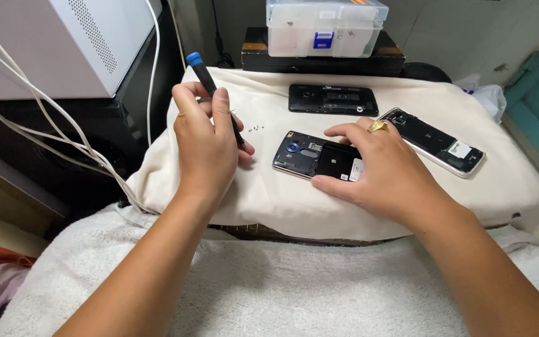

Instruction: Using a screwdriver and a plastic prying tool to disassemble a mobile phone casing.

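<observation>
My left hand (pixel 207 140) grips a thin black screwdriver with a blue cap (pixel 202 68), held upright and tilted, its tip pointing down at the cream cloth (pixel 263 193). My right hand (pixel 378 168), wearing a gold ring, rests on an opened black phone (pixel 310 155) with its back cover off, thumb and fingers pinching its right end. A few tiny screws (pixel 256 129) lie on the cloth between my hands.
Two more opened phones lie behind: a black one (pixel 333 100) and a silver-edged one (pixel 435 140) at the right. A clear plastic parts box (pixel 325 28) sits on a dark case at the back. A white appliance (pixel 51 43) with white cables stands left. A white towel (pixel 282 287) covers the front.
</observation>
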